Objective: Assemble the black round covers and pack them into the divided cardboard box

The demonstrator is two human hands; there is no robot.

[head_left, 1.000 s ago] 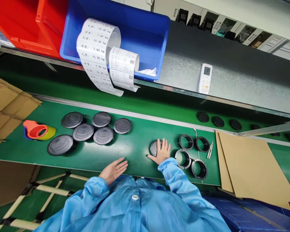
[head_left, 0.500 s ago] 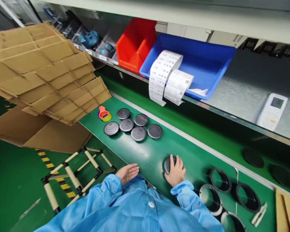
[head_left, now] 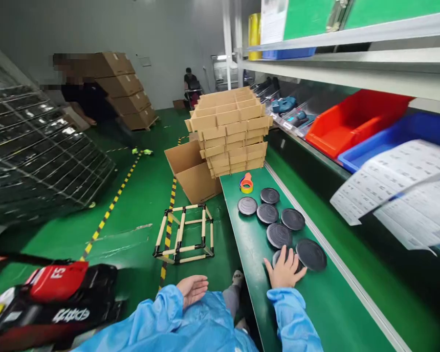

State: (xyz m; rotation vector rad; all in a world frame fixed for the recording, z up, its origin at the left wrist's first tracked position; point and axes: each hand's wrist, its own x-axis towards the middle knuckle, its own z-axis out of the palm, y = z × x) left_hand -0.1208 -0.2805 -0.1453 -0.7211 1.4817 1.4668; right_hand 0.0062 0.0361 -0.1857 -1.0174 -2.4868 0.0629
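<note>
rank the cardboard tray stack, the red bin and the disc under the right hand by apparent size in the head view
cardboard tray stack and red bin: about alike, cannot rank
disc under the right hand: smallest, partly covered

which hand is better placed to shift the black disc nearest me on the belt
Right, probably: the right hand lies spread on the black disc on the green belt, while the left hand hangs open off the belt.
</note>
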